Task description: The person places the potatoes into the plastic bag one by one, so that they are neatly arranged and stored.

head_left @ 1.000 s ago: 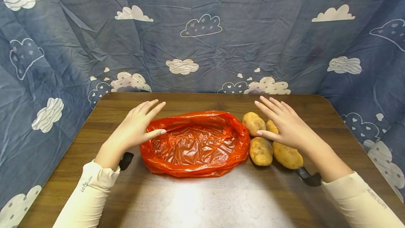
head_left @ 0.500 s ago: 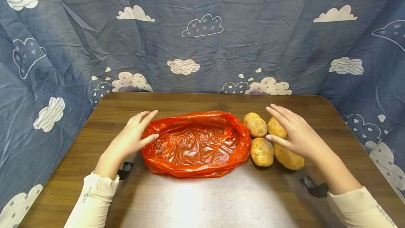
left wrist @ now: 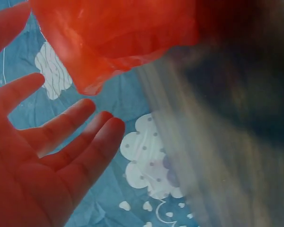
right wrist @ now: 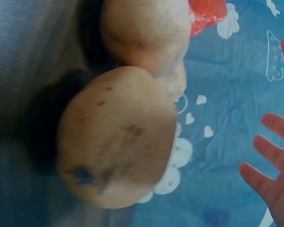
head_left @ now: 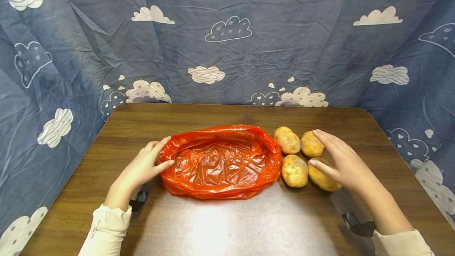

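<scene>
A red plastic bag (head_left: 220, 193) lies wide-mouthed on the table, its rim rolled outward. At its left end is my left hand (head_left: 142, 167), fingers spread, thumb and index tips overlapping the rim in the head view. The left wrist view shows that hand (left wrist: 33, 184) with loosely bent fingers beside the bag (left wrist: 118, 33). My right hand (head_left: 346, 165) hovers with extended fingers over the right-hand potatoes, partly covering one potato (head_left: 321, 179). Beside it are a back potato (head_left: 311, 145) and two potatoes nearer the bag, one in front (head_left: 294, 172) and one behind (head_left: 286, 140).
The wooden table (head_left: 249, 232) has rounded back corners and a bright glare at the front. Behind and beside it hangs a blue curtain (head_left: 227, 58) with cloud prints. A black strap (head_left: 357, 224) hangs beneath the right wrist, another black strap (head_left: 138, 200) beneath the left.
Both hands have come down and nearer the person. The left hand has moved slightly left to the bag's end; the right has moved right, uncovering the back potato. Bag and potatoes stay put.
</scene>
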Available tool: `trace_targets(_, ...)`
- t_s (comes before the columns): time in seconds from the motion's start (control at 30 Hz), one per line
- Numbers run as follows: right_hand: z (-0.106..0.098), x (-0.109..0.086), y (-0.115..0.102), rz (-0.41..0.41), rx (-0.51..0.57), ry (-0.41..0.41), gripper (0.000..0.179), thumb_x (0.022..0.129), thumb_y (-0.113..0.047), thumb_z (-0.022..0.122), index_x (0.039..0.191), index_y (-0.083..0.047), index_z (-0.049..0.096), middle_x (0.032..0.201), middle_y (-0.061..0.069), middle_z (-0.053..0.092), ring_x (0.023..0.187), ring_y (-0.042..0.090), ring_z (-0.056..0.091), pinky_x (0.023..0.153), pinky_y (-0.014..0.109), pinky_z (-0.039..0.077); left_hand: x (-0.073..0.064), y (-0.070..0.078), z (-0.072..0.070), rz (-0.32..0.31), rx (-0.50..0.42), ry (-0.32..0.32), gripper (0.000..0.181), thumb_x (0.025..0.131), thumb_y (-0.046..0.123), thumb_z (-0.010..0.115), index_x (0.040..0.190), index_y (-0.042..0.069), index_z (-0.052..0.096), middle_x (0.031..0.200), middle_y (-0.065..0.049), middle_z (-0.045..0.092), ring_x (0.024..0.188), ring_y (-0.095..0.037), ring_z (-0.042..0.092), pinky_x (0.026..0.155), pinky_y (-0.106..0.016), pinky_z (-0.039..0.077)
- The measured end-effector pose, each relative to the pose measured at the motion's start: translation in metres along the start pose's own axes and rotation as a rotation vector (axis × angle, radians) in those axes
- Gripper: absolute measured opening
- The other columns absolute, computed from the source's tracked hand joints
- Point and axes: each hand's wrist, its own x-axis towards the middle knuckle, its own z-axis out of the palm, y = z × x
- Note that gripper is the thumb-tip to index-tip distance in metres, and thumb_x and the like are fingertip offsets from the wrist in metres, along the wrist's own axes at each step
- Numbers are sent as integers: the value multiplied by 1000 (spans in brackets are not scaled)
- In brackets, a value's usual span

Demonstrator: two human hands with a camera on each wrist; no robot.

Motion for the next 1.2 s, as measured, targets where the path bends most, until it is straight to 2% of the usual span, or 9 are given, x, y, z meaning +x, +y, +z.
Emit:
trace_targets(0.1, 4, -8, 2, 45, 30, 5, 79, 72, -20, 74, 139, -10, 33, 133, 18, 40, 119, 37, 36, 102, 42, 22, -3, -2, 3, -11, -30, -3, 67, 82, 30, 65, 136, 5, 34, 115, -27, 45, 102, -42, 47, 86, -55, 37)
trace_targets(0.23, 8, -21, 5, 154, 90, -4, 78, 74, -18, 73, 140, -15, 32, 134, 16, 39, 118, 40, 34, 98, 51, 24, -7, -4, 7, -37, -68, -13, 67, 83, 29, 65, 136, 2, 34, 115, -27, 45, 101, -39, 49, 86, -52, 38)
trace_targets(0.37, 11, -33, 8, 246, 139, -17, 74, 78, -19, 71, 140, -22, 31, 135, 14, 38, 122, 37, 32, 95, 55, 24, -10, -7, 12, -58, -107, -14, 67, 82, 28, 65, 136, 2, 35, 112, -25, 47, 90, -30, 52, 79, -45, 43)
trace_targets(0.5, 16, -44, 14, 282, 167, -24, 71, 79, -19, 69, 140, -19, 32, 135, 16, 38, 123, 34, 31, 95, 55, 24, -12, -9, 16, -73, -167, -11, 65, 82, 27, 66, 135, 3, 37, 107, -21, 48, 80, -23, 50, 71, -38, 44)
trace_targets(0.7, 24, -58, 20, 353, 216, -56, 71, 80, -21, 69, 140, -14, 31, 129, 25, 40, 110, 45, 40, 83, 62, 30, -14, -10, 20, -77, -236, -7, 66, 81, 27, 67, 135, 6, 37, 109, -21, 46, 82, -23, 51, 69, -35, 45)
trace_targets(0.8, 28, -63, 22, 375, 222, -70, 71, 80, -22, 68, 140, -15, 31, 130, 22, 40, 112, 37, 42, 90, 52, 31, -15, -10, 21, -78, -268, -7, 67, 79, 26, 69, 135, 7, 37, 108, -21, 46, 80, -22, 50, 67, -33, 45)
trace_targets(0.93, 32, -67, 25, 404, 255, -83, 70, 79, -23, 70, 139, -16, 34, 131, 18, 41, 118, 24, 35, 95, 49, 27, -17, -11, 23, -88, -311, -12, 68, 78, 25, 70, 135, 7, 36, 108, -20, 45, 80, -21, 50, 65, -31, 45)
trace_targets(1.03, 33, -68, 26, 430, 291, -102, 70, 77, -24, 71, 137, -15, 35, 132, 18, 40, 120, 31, 33, 89, 59, 27, -17, -12, 25, -99, -341, -16, 68, 78, 23, 71, 135, 9, 36, 110, -21, 43, 81, -22, 51, 65, -31, 46)
trace_targets(1.2, 33, -69, 26, 444, 308, -127, 70, 77, -25, 72, 137, -14, 37, 131, 22, 39, 116, 44, 33, 85, 60, 28, -18, -12, 25, -101, -381, -8, 69, 77, 18, 71, 135, 9, 35, 114, -22, 41, 78, -22, 51, 65, -30, 47)
